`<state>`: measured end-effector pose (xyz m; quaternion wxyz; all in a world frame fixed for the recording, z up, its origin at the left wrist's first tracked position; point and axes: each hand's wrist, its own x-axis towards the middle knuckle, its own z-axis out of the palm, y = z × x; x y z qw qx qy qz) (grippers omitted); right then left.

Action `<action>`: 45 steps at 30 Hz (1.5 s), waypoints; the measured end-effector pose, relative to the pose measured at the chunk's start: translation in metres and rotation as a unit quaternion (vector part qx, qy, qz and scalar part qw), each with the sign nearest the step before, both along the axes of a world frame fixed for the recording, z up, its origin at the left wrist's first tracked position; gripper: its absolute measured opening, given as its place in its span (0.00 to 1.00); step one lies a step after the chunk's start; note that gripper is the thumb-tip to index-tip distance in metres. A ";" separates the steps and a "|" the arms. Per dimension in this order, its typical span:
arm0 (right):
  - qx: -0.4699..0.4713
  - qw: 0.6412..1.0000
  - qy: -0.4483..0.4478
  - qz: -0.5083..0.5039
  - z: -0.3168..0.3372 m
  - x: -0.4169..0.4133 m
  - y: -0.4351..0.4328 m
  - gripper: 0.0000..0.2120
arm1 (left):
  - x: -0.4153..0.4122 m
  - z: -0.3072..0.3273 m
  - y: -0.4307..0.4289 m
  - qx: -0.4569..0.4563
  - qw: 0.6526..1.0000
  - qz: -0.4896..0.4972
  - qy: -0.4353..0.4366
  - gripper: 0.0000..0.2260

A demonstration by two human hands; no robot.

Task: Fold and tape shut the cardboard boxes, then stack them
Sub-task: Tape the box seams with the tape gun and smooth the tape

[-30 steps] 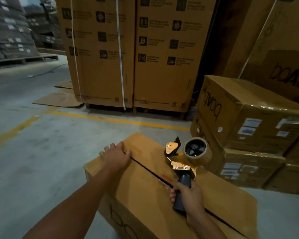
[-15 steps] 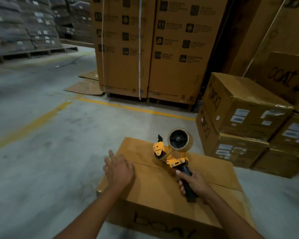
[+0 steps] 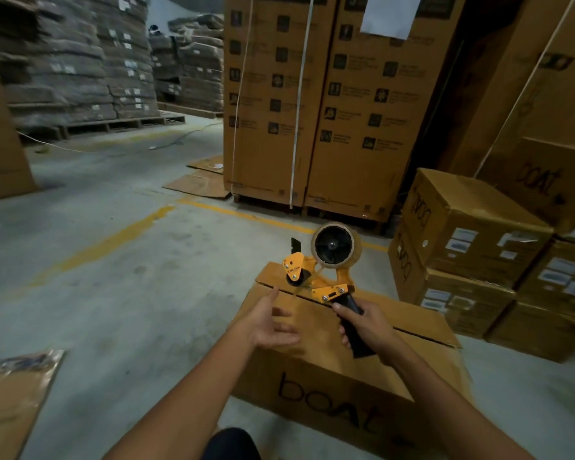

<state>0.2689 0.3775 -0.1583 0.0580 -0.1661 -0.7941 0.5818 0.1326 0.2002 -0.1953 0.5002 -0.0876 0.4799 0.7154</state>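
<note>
In the lower centre of the head view, the cardboard box [image 3: 329, 386] sits on the floor with both top flaps folded down and the seam [image 3: 412, 330] running from the upper-left corner of the lid toward the right.

1. Change observed: half a second ago the left hand [image 3: 273, 325] lay flat on the lid. It is now lifted clear, palm turned toward the right, fingers [image 3: 284, 313] apart and holding nothing.
2. The tape dispenser [image 3: 326, 260] has shifted to the upper-left end of the seam, with its nose roller at the lid edge (contact cannot be confirmed).
3. The right hand [image 3: 367, 327] is wrapped firmly round the black handle.

My reading: folding is complete and taping is about to start. No tape is visible along the seam. The free fingers sit just below and left of the roller, near but apart, probably to catch the tape end.

Finished boxes [image 3: 472, 237] are stacked at right.
</note>
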 end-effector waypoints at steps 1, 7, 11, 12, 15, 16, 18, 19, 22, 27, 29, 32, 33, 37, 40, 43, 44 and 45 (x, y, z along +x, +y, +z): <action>0.005 1.000 0.003 0.003 0.003 0.001 0.000 0.13 | 0.002 -0.001 -0.003 0.013 0.999 -0.023 -0.020 0.33; 0.017 1.000 0.018 0.014 0.015 0.006 0.003 0.12 | 0.007 0.002 -0.010 0.058 0.998 -0.032 -0.007 0.25; 0.020 0.999 0.022 0.032 0.011 0.003 0.009 0.12 | -0.007 0.007 -0.009 0.027 0.997 0.024 0.061 0.11; 0.020 0.999 0.023 0.036 0.009 0.002 0.011 0.12 | -0.013 0.008 -0.009 0.005 0.996 0.027 0.089 0.11; 0.028 0.998 0.026 0.052 0.003 -0.007 0.017 0.13 | -0.034 0.015 -0.010 -0.067 0.979 -0.005 0.191 0.12; 0.037 0.997 0.026 0.057 0.001 -0.013 0.020 0.13 | -0.041 0.019 -0.012 -0.088 0.970 -0.021 0.227 0.12; 0.065 0.995 0.029 0.067 0.000 -0.025 0.025 0.14 | -0.059 0.026 -0.013 -0.128 0.948 -0.044 0.287 0.12; 0.084 0.993 0.028 0.076 0.001 -0.034 0.027 0.14 | -0.069 0.029 -0.013 -0.143 0.939 -0.048 0.309 0.12; 0.139 0.984 0.011 0.108 0.001 -0.069 0.036 0.10 | -0.100 0.027 -0.006 -0.178 0.920 -0.054 0.344 0.15; 0.176 0.979 -0.010 0.104 -0.009 -0.129 0.044 0.04 | -0.147 0.002 -0.006 -0.191 0.921 -0.045 0.336 0.13; 0.194 0.976 -0.015 0.097 -0.018 -0.150 0.045 0.03 | -0.162 -0.007 -0.009 -0.206 0.911 -0.054 0.353 0.11; 0.212 0.972 -0.030 0.098 -0.035 -0.176 0.045 0.03 | -0.181 -0.025 -0.013 -0.264 0.870 -0.083 0.407 0.09; 0.207 0.972 -0.037 0.102 -0.040 -0.181 0.044 0.04 | -0.187 -0.033 -0.015 -0.278 0.861 -0.091 0.416 0.09; 0.195 0.972 -0.048 0.120 -0.059 -0.197 0.038 0.05 | -0.200 -0.061 -0.026 -0.283 0.868 -0.111 0.393 0.13; 0.198 0.971 -0.052 0.124 -0.074 -0.202 0.036 0.05 | -0.206 -0.077 -0.031 -0.285 0.871 -0.125 0.380 0.13; 0.196 0.971 -0.058 0.122 -0.086 -0.204 0.037 0.03 | -0.207 -0.087 -0.032 -0.276 0.874 -0.132 0.378 0.11; 0.195 0.972 -0.057 0.118 -0.088 -0.204 0.037 0.03 | -0.207 -0.091 -0.031 -0.266 0.878 -0.130 0.377 0.11; 0.196 0.972 -0.056 0.114 -0.090 -0.204 0.038 0.02 | -0.207 -0.093 -0.030 -0.259 0.882 -0.125 0.374 0.11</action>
